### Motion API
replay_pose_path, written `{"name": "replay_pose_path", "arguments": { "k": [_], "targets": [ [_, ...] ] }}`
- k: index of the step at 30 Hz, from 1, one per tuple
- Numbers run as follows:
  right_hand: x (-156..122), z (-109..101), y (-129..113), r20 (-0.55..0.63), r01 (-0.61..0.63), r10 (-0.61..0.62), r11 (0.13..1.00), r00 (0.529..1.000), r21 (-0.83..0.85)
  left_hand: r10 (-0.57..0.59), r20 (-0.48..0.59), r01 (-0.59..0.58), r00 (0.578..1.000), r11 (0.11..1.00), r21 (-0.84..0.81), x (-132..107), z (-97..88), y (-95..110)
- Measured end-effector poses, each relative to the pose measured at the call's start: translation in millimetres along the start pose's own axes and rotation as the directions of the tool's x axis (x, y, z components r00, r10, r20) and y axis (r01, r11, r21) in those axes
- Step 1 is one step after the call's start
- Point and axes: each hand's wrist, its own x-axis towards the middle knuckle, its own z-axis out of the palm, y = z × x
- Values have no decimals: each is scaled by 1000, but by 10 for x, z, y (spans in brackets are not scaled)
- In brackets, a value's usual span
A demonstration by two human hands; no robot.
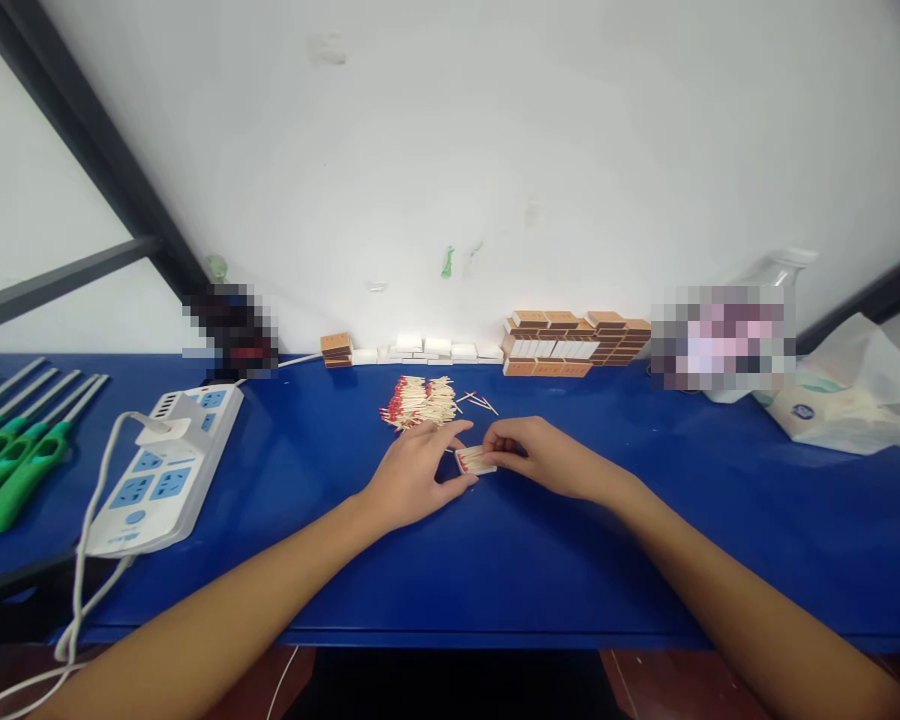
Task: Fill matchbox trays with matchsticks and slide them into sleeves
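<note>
A small white matchbox tray (477, 460) lies on the blue table, with red-tipped matches (480, 457) inside it. My right hand (534, 455) is closed, its thumb and fingertips pinched at the matches by the tray's right end. On the other side, my left hand (420, 470) is open around the tray's left end. Its thumb is near the front edge and its index finger arches above; I cannot tell whether they touch the tray. Just beyond my left hand is a pile of loose matches (424, 402). A few stray matches (481, 402) lie to the pile's right.
White trays (435, 348) line the wall, between a short stack of brown matchboxes (337, 349) and a larger stack (570, 345). A power strip (172, 475) with a white cable and several green lighters (26, 460) occupy the left. A tissue pack (832, 405) sits far right.
</note>
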Motion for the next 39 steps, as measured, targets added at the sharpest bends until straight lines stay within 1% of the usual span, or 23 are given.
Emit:
{"name": "replay_pose_path", "arguments": {
  "k": [4,7,10,12,15,18,22,24,27,30,33,37,39],
  "targets": [
    [-12,-38,56,-62,22,-23,1000,998,-14,22,3,-22,1000,1000,-13,4,-5,-24],
    [-21,-97,125,-163,17,-21,1000,986,-23,36,1,-36,999,999,-27,2,-5,-44],
    [-21,-84,165,-256,62,-65,998,964,-20,40,2,-40,999,999,-30,-1,3,-55],
    [-13,-26,168,-248,112,-119,993,962,-42,37,7,-37,999,999,-37,-2,10,-58],
    [0,72,159,-180,154,-164,986,970,-68,14,16,-13,1000,998,-59,-2,16,-59],
    [4,110,154,-170,149,-161,986,972,-79,-1,17,2,1000,998,-68,-4,16,-59],
    [-14,87,138,-181,114,-133,987,974,-116,6,14,-5,1000,998,-63,-4,13,-53],
    [-29,82,118,-182,118,-139,986,973,-121,8,16,-6,1000,998,-60,-2,12,-48],
    [-52,100,81,-142,143,-158,984,977,-108,4,18,-3,1000,998,-57,-2,16,-43],
    [-57,121,59,-110,138,-149,985,983,-103,10,18,-9,1000,999,-48,-9,24,-44],
    [-30,101,91,-143,108,-118,991,983,-76,14,21,-13,1000,999,-51,-15,27,-45],
    [35,13,253,-293,39,-68,994,954,-104,16,21,-15,1000,999,-53,-21,19,-33],
    [64,-19,355,-334,13,-58,991,941,-136,22,24,-21,999,998,-54,-23,16,-25]
  ]
}}
